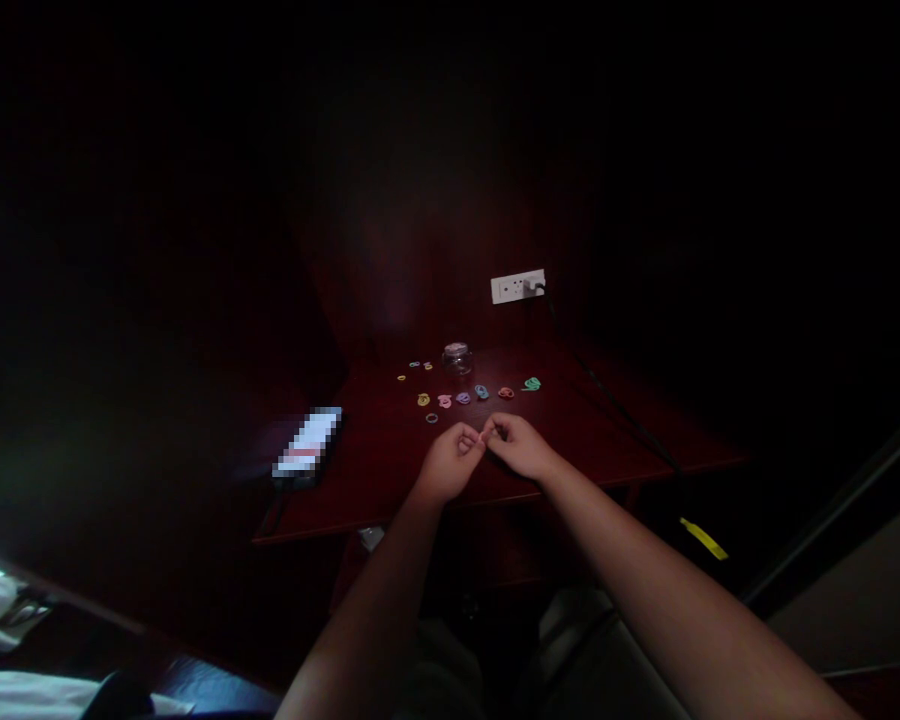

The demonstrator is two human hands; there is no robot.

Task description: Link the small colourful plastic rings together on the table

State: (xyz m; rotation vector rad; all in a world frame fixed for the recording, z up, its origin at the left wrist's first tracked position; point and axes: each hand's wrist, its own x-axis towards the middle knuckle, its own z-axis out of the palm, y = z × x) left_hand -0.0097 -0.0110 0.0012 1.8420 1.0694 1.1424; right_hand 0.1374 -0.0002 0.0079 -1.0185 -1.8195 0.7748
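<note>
My left hand [448, 465] and my right hand [520, 445] meet above the near part of a dark red wooden table [390, 470]. Both have their fingers curled, pinching something tiny and pinkish [483, 437] between them; I cannot make out what it is. Just beyond the hands lie several small coloured rings or bands, among them a yellow one [423, 400], a pink one [444, 402], a purple one [463, 398] and a green one [532, 384]. A small clear glass jar [457, 358] stands behind them.
A lit phone [309, 444] lies at the table's left edge. A white wall socket [517, 286] holds a plug whose black cable [615, 405] runs down across the table's right side. The room is very dark. White cloth [0, 640] shows at the lower left.
</note>
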